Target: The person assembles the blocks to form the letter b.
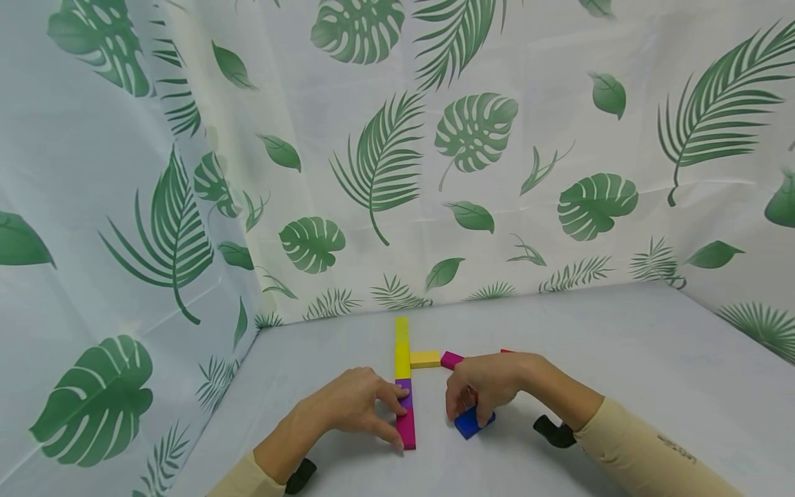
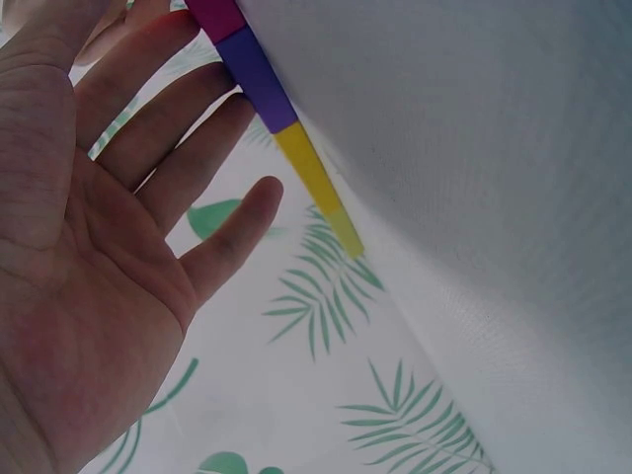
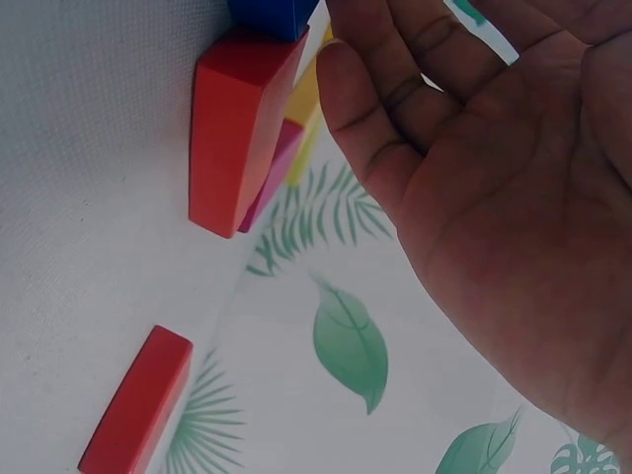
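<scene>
A straight row of blocks runs away from me: a magenta block (image 1: 406,429) nearest, then a purple block (image 1: 404,393), a yellow block (image 1: 402,360) and a lighter yellow-green block (image 1: 401,330). My left hand (image 1: 357,404) lies along the row's left side, its fairly straight fingers touching the purple and magenta blocks, the thumb by the near end. To the right, my right hand (image 1: 491,383) pinches a blue block (image 1: 470,424) at the table surface. In the right wrist view a red block (image 3: 232,128) lies against or close to the blue block (image 3: 272,15); the head view mostly hides it.
An orange-yellow block (image 1: 425,359) extends right from the row, with another magenta block (image 1: 451,359) beside its end. A separate red block (image 3: 138,400) lies farther right. White cloth with green leaves (image 1: 475,131) hangs behind and beside the pale table (image 1: 590,324).
</scene>
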Action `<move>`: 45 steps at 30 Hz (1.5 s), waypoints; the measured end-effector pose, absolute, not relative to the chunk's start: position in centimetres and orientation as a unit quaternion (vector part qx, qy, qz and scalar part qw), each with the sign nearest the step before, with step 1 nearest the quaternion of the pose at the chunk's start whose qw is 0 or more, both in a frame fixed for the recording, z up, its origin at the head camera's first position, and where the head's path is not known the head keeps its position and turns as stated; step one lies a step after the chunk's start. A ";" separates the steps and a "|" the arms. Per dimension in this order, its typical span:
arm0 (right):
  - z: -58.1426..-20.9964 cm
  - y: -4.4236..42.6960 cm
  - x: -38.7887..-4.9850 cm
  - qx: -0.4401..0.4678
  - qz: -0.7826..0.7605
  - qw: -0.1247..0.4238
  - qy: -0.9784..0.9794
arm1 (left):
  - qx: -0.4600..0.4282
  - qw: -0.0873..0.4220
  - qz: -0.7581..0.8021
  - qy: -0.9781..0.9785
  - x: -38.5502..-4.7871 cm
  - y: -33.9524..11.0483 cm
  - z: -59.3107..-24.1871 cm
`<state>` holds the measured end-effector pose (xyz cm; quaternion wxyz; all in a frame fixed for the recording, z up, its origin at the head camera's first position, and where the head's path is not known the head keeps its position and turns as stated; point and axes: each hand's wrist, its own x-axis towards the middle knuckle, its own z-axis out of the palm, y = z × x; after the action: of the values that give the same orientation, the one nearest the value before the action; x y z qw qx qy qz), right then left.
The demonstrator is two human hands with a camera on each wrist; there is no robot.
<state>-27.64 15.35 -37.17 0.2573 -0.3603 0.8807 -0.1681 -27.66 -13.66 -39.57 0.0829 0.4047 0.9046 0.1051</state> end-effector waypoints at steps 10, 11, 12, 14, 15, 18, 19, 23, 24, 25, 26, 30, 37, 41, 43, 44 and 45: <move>-37.0 15.4 -27.9 -0.369 -0.175 0.251 0.878 | 0.397 0.086 0.104 0.908 -27.6 -13.6 -39.4; -36.9 15.5 -27.9 -0.373 -0.179 0.244 0.877 | 0.395 0.087 0.102 0.909 -27.6 -13.6 -39.4; -36.9 15.6 -28.0 -0.378 -0.182 0.234 0.877 | 0.393 0.088 0.101 0.910 -27.6 -13.6 -39.4; -36.7 15.8 -28.1 -0.387 -0.195 0.210 0.876 | 0.390 0.089 0.099 0.911 -27.5 -13.6 -39.4; -36.6 15.9 -28.2 -0.395 -0.201 0.195 0.875 | 0.389 0.088 0.098 0.912 -27.6 -13.6 -39.4; -36.4 16.3 -28.6 -0.403 -0.222 0.152 0.875 | 0.390 0.087 0.096 0.911 -27.6 -13.6 -39.4; -36.3 16.4 -28.8 -0.405 -0.230 0.138 0.874 | 0.391 0.087 0.096 0.911 -27.6 -13.6 -39.4; -36.3 16.8 -29.3 -0.408 -0.247 0.081 0.875 | 0.395 0.084 0.094 0.910 -27.6 -13.6 -39.4; -36.3 16.9 -29.3 -0.409 -0.251 0.069 0.875 | 0.396 0.084 0.094 0.910 -27.6 -13.6 -39.5; -36.3 16.9 -29.4 -0.410 -0.253 0.057 0.874 | 0.395 0.084 0.094 0.910 -27.6 -13.6 -39.5; -36.3 16.9 -29.4 -0.410 -0.255 0.045 0.875 | 0.394 0.084 0.094 0.910 -27.6 -13.6 -39.5; -36.2 17.1 -29.5 -0.394 -0.266 0.019 0.880 | 0.390 0.088 0.094 0.912 -27.5 -13.6 -39.5; -36.3 17.8 -29.7 -0.356 -0.288 0.003 0.889 | 0.398 0.084 0.095 0.908 -27.5 -13.6 -39.3; -36.3 18.1 -30.0 -0.344 -0.283 -0.009 0.895 | 0.405 0.083 0.102 0.905 -27.5 -13.6 -39.4; -36.4 18.2 -30.1 -0.336 -0.281 -0.012 0.899 | 0.407 0.084 0.104 0.904 -27.6 -13.7 -39.4; -36.4 18.3 -30.2 -0.334 -0.280 -0.015 0.900 | 0.407 0.084 0.104 0.904 -27.6 -13.7 -39.4; -36.4 18.4 -30.3 -0.334 -0.280 -0.018 0.900 | 0.406 0.085 0.104 0.904 -27.6 -13.7 -39.4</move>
<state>-30.31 18.40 -36.39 -0.0179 -0.3336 0.8999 -0.2802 -27.58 -13.66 -39.42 0.0848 0.4059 0.9040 0.1044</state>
